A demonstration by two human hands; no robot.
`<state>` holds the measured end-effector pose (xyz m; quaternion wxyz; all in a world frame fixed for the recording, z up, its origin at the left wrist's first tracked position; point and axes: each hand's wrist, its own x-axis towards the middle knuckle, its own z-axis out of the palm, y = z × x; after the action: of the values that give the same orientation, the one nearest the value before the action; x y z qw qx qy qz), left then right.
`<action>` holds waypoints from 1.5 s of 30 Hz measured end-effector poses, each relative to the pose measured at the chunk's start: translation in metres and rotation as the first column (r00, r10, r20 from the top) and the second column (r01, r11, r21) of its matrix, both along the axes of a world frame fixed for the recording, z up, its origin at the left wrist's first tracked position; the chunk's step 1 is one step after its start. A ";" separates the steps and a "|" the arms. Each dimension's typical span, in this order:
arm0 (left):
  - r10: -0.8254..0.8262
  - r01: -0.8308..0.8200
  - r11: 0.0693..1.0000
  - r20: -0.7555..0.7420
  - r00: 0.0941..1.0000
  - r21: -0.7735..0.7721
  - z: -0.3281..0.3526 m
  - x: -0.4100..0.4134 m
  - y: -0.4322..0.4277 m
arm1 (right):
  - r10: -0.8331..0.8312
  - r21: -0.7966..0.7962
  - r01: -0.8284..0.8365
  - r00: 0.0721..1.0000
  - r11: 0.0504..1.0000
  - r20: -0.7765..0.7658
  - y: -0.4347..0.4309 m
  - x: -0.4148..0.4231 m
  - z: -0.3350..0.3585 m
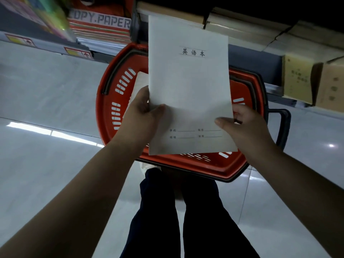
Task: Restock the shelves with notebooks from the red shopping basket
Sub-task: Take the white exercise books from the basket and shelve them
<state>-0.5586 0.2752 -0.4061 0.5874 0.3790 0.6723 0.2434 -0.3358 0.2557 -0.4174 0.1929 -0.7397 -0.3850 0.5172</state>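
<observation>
Pale glossy floor (46, 94) fills the left of the frame, and shelves (260, 30) stacked with paper goods run along the top edge. At centre a red basket (109, 101) sits on the floor just beyond the person's dark trousers, its black handle (283, 127) sticking out at right.

A white notebook (188, 81) is held up over the basket, cover facing the camera, its top edge reaching toward the stacks on the shelf at upper centre. Another notebook (139, 81) shows in the basket at the left, partly hidden by the raised one.

Risks, as I judge them: the notebook is thin and held only by its lower part, so the unsupported top could flop or catch on the shelf lip and bend as it goes in. If more than one copy is in the grip, which I cannot tell, the back ones could slip down into the basket.

The left hand (143, 110) pinches the lower left edge, thumb on the cover and fingers curled behind. The right hand (247, 125) grips the lower right edge likewise, thumb (223, 121) lying flat across the cover, fingers hidden behind.
</observation>
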 end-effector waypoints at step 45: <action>0.137 -0.210 0.949 0.294 0.946 0.235 0.269 0.031 0.014 | -0.427 0.363 0.471 0.882 0.804 -0.200 -0.032 0.006 0.275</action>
<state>-0.5275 0.2893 -0.1369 0.5952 0.3551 0.5772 0.4319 -0.3302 0.2240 -0.1419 0.4777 -0.7250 -0.2854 0.4058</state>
